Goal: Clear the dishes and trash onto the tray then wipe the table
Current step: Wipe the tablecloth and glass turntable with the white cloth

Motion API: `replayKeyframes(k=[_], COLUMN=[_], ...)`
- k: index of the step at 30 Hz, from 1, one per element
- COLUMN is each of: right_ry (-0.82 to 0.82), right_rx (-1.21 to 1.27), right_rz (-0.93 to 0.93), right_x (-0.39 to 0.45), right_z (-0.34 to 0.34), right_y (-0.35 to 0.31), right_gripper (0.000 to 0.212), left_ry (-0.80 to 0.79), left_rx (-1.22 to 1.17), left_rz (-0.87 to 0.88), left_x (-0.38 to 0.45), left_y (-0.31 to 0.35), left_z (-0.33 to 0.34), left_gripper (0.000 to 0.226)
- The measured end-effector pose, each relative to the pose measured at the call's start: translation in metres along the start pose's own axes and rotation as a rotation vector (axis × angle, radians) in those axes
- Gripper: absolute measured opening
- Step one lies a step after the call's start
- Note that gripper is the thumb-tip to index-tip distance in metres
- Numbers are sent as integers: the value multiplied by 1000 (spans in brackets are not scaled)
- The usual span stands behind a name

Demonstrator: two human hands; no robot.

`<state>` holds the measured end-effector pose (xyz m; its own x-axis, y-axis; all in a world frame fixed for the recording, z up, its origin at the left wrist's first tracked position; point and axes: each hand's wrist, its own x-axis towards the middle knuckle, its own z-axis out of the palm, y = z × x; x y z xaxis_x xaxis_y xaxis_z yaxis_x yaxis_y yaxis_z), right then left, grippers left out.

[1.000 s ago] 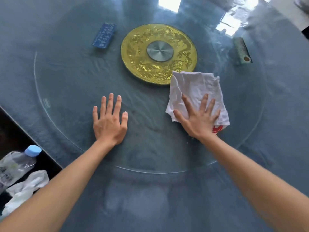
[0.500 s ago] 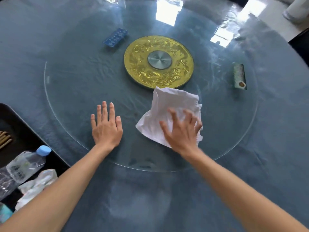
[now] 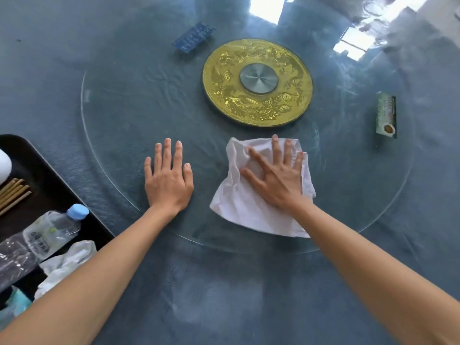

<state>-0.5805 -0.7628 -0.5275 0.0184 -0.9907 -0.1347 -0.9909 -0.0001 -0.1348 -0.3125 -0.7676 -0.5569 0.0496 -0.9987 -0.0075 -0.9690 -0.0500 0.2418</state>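
Pressing flat on one white cloth [image 3: 258, 207], right hand [image 3: 276, 180] has fingers spread wide, palm down, not gripping. Cloth is crumpled, soft, roughly square, lying on the near part of the glass turntable [image 3: 124, 120], just in front of the gold disc [image 3: 257, 82]. Left hand [image 3: 168, 179] lies flat on the glass beside the cloth, not touching it, fingers straight and slightly apart, holding nothing. Two bare forearms enter from the bottom edge.

One tray [image 3: 49, 175], dark, rounded corner, smooth, sits at near left on the table [image 3: 224, 295]. In it: one clear plastic bottle [image 3: 42, 240] with pale blue cap, lying on its side, crinkled; one crumpled white wad [image 3: 67, 265], tissue or plastic, cannot tell which; a teal item at the bottom corner, mostly cut off; several tan chopsticks [image 3: 13, 192], about four, exact count unclear; one white rounded object at the left edge, cropped.

Table surface is blue-grey, woven-looking texture. Turntable is one large clear circle, streaked, with window glare at the top.

Farther out, one gold disc, round, embossed ornament, with a brushed metal hub [image 3: 258, 78] at its centre. One blue box [image 3: 194, 37], flat rectangle with small print, beyond and left of the disc. One green box [image 3: 385, 115], long, narrow, patterned, well right of the disc on the glass.
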Motion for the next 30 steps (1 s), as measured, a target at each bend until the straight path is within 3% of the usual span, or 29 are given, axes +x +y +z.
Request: replayKeyframes(k=[5, 8, 16, 22, 26, 30], right_ry=[-3, -12, -2, 4, 56, 206], right_rx=[-65, -73, -60, -13, 17, 79], right_rz=[-351, -465, -561, -465, -507, -538], right_x=[-67, -94, -52, 16, 35, 53], right_z=[14, 18, 15, 10, 10, 4], right_y=[-31, -39, -42, -43, -40, -3], right_gripper=[73, 76, 62, 51, 44, 34], left_ry=[-8, -14, -23, -55, -65, -90], left_rx=[-3, -10, 5, 8, 11, 35], left_rz=[13, 34, 94, 123, 150, 167], left_x=[4, 6, 19, 36, 50, 64], left_y=[-5, -11, -27, -44, -55, -67], left_z=[-3, -5, -8, -14, -19, -23], left_gripper=[62, 64, 68, 67, 65, 66])
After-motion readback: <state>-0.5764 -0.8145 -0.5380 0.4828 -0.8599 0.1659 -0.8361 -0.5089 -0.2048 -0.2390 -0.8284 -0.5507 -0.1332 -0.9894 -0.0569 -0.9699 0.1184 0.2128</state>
